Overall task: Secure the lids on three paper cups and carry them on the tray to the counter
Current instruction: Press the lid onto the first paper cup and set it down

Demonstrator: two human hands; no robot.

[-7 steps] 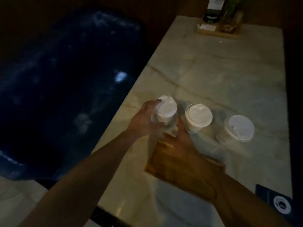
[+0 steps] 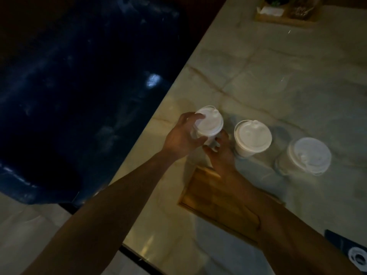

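Three white paper cups with white lids stand in a row on the marble table. My left hand (image 2: 183,136) grips the left cup (image 2: 208,124) from its left side, thumb on the lid. My right hand (image 2: 220,153) holds the same cup's lower wall from the front right. The middle cup (image 2: 252,136) and the right cup (image 2: 308,155) stand untouched. A wooden tray (image 2: 210,197) lies on the table just in front of the cups, partly hidden under my right forearm.
The marble table (image 2: 278,76) has its left edge close beside the left cup, with a dark blue seat (image 2: 79,86) beyond it. A wooden holder (image 2: 286,14) stands at the far end. A dark card (image 2: 349,253) lies at the near right corner.
My right hand has moved forward from over the tray and closed on the lower side of the left cup. My left hand keeps its hold on that cup.
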